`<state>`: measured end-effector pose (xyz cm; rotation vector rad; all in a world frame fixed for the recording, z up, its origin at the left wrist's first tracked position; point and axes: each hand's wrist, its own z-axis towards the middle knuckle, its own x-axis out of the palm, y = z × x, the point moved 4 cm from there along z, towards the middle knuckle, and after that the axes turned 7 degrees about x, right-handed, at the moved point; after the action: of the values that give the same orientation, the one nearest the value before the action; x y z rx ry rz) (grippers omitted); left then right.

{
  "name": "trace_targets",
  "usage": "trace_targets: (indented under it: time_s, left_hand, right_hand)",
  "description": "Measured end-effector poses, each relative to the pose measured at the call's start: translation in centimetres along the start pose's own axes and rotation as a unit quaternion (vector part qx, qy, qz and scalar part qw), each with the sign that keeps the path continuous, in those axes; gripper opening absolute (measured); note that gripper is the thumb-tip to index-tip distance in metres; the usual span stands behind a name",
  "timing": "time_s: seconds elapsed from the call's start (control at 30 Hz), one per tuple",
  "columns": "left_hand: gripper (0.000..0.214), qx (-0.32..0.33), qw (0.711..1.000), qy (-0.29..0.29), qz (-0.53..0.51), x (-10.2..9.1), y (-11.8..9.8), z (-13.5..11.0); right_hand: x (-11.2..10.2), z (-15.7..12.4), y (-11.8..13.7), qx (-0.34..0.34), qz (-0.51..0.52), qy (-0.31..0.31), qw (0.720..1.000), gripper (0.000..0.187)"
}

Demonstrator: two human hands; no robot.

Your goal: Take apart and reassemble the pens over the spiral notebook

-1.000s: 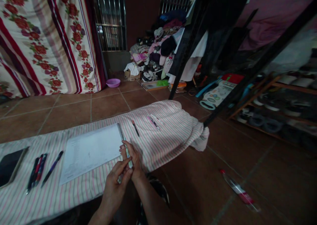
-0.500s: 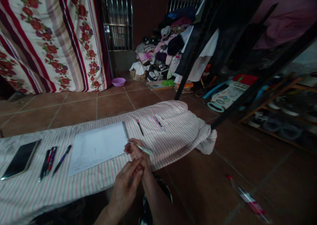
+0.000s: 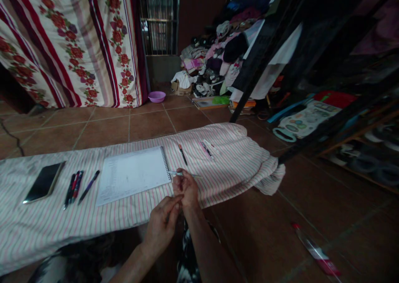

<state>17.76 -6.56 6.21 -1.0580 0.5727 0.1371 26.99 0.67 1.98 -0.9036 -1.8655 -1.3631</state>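
Note:
My right hand [image 3: 186, 186] is closed round a pale pen [image 3: 174, 173], held nearly level beside the notebook's spiral edge; part of the pen is hidden by the fingers. My left hand [image 3: 163, 218] has its thumb and fingers pinched together against the heel of my right hand; whether anything small sits between them is hidden. Left of both hands lies an open spiral notebook [image 3: 134, 173] with a mostly white page. Beyond the right hand, a dark pen with an orange end [image 3: 183, 154] rests on the striped cloth [image 3: 230, 166].
Several pens [image 3: 74, 188] and a dark phone [image 3: 44, 182] lie on the cloth at left. More pens [image 3: 206, 150] lie farther right. On the tiled floor are a plastic bottle [image 3: 316, 249] and a purple basin [image 3: 156, 96]. A dark metal post [image 3: 249, 83] rises behind the cloth.
The view has turned slightly left. My right hand has lifted and turned with the pen, which now lies flatter. My left fingers have slid toward the heel of the right hand.

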Motion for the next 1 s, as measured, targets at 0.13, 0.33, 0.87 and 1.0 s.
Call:
trace_targets:
  time_s: [0.13, 0.33, 0.87, 1.0]
  left_hand:
    - [0.032, -0.005, 0.996, -0.003, 0.089, -0.2, 1.9, 0.2]
    - [0.045, -0.016, 0.923, 0.088, 0.375, 0.2, 5.7, 2.1]
    - [0.067, 0.023, 0.81, 0.225, 0.542, 2.5, 8.2, 3.3]
    - [0.067, 0.004, 0.811, 0.281, 0.514, 2.2, 7.3, 4.3]
  right_hand:
    - [0.0, -0.2, 0.1, -0.026, 0.003, -0.026, 0.999, 0.017]
    - [-0.1, 0.3, 0.1, -0.083, -0.022, -0.04, 0.996, 0.021]
    - [-4.8, -0.6, 8.4, -0.254, -0.552, -0.248, 0.755, 0.038]
    - [-8.1, -0.1, 13.7, -0.234, -0.69, -0.294, 0.618, 0.027]
